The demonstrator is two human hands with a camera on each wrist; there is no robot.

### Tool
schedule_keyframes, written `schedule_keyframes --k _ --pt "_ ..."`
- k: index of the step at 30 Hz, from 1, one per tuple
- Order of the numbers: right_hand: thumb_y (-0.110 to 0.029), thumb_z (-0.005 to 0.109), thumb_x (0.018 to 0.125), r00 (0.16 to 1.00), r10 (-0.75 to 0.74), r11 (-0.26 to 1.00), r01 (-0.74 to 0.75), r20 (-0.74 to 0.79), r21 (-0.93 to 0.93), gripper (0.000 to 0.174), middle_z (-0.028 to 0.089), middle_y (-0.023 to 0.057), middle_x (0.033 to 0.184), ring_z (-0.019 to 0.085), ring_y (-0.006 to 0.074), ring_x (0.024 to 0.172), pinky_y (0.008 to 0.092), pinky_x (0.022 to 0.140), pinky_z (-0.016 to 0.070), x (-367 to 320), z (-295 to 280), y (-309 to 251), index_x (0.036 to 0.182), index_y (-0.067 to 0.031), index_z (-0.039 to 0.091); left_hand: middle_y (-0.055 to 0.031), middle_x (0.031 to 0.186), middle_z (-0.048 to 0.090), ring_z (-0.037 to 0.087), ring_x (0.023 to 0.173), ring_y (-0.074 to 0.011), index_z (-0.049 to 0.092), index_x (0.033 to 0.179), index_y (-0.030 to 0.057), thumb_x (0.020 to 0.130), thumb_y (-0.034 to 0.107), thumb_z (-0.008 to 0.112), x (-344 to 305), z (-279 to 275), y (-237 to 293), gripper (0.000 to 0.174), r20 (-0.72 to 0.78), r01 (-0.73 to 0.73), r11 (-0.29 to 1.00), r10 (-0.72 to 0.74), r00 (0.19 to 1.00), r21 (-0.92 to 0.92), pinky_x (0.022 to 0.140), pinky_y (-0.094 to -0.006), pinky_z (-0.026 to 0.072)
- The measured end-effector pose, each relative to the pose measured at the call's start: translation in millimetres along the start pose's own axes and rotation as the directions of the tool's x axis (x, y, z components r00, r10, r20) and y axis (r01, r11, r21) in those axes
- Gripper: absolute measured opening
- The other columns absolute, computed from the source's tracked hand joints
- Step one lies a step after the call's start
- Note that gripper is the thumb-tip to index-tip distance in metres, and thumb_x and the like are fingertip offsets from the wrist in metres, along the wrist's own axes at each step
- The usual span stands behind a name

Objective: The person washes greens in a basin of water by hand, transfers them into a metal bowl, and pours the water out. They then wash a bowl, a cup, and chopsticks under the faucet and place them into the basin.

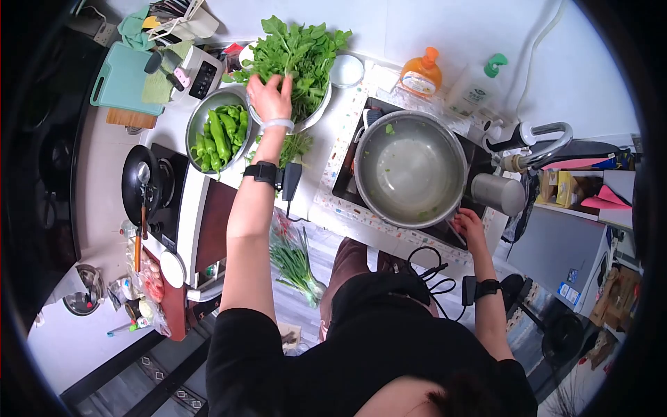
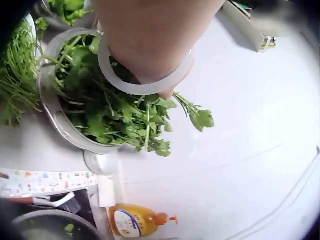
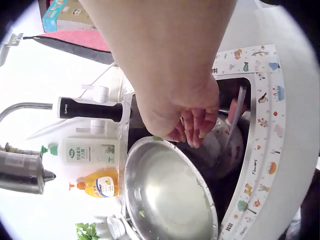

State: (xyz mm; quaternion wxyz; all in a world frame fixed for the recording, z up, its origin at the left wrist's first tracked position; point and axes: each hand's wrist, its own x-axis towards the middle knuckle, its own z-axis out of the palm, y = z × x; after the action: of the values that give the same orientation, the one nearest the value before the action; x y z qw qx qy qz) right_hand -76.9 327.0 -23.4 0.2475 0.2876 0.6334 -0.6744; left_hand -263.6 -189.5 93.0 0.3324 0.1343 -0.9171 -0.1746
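A pile of leafy greens (image 1: pixel 299 59) fills a bowl (image 2: pixel 57 117) by the wall and spills over its rim. My left hand (image 1: pixel 271 103) rests on the near side of this pile, its fingers among the leaves; the left wrist view hides most of them behind the wrist. To the right, a large metal basin (image 1: pixel 410 167) of water with bits of leaf afloat stands over the sink (image 3: pixel 235 165). Beside the basin's near right rim is my right hand (image 3: pixel 192 122), fingers loosely bent, with nothing seen in them.
Green peppers (image 1: pixel 221 132) lie in a metal bowl (image 1: pixel 196 121) left of the greens. An orange soap bottle (image 1: pixel 421 73) and a white bottle (image 1: pixel 476 83) stand behind the basin. The faucet (image 1: pixel 511 135) is at its right. Spring onions (image 1: pixel 295 260) lie below the counter.
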Motion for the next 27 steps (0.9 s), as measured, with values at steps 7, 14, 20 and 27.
schedule_keyframes --k 7,14,20,27 --pt "-0.015 0.049 0.085 1.0 -0.002 1.0 0.002 0.008 -0.015 0.021 0.057 0.0015 0.087 0.056 0.0096 0.077 0.0198 0.067 0.0445 2.6 -3.1 4.3 0.104 -0.0068 0.052 -0.0127 0.117 0.042 0.033 0.116 -0.0311 0.065 0.088 0.0173 0.066 0.036 0.065 -17.4 19.4 5.3 0.029 0.317 0.244 0.936 -0.319 0.893 0.254 0.096 -0.0562 0.0204" --pt "-0.013 0.046 0.085 0.999 -0.02 1.0 0.019 0.026 0.022 0.022 0.057 0.0052 0.089 0.058 0.0132 0.084 0.0233 0.072 0.046 -2.4 -14.3 6.6 0.106 -0.0046 0.05 -0.0202 0.096 0.057 0.055 0.091 -0.0376 0.039 0.111 0.0156 0.066 0.011 0.057 16.4 -20.2 -21.1 0.049 0.582 0.089 0.995 -0.104 0.807 0.054 0.084 -0.0478 0.0396" --pt "-0.013 0.046 0.086 1.0 -0.01 1.0 0.011 0.024 -0.014 0.023 0.057 0.0046 0.09 0.058 0.013 0.084 0.0236 0.073 0.0458 0.9 -10.0 6.5 0.107 -0.0049 0.049 -0.0226 0.093 0.059 0.056 0.09 -0.0371 0.033 0.123 0.0167 0.069 0.025 0.064 44.4 -35.6 -22.4 0.062 0.699 -0.108 0.964 -0.095 0.709 0.242 0.078 -0.0417 0.0444" --pt "-0.014 0.047 0.086 1.0 -0.011 1.0 0.011 0.028 0.011 0.022 0.056 0.0034 0.091 0.057 0.0117 0.083 0.0214 0.072 0.0445 1.9 -13.1 11.7 0.106 -0.0063 0.051 -0.0176 0.105 0.05 0.057 0.086 -0.0354 0.041 0.116 0.0174 0.065 0.027 0.071 15.3 -43.5 22.2 0.06 0.612 -0.249 0.92 0.012 0.791 0.303 0.072 -0.0425 0.0472"
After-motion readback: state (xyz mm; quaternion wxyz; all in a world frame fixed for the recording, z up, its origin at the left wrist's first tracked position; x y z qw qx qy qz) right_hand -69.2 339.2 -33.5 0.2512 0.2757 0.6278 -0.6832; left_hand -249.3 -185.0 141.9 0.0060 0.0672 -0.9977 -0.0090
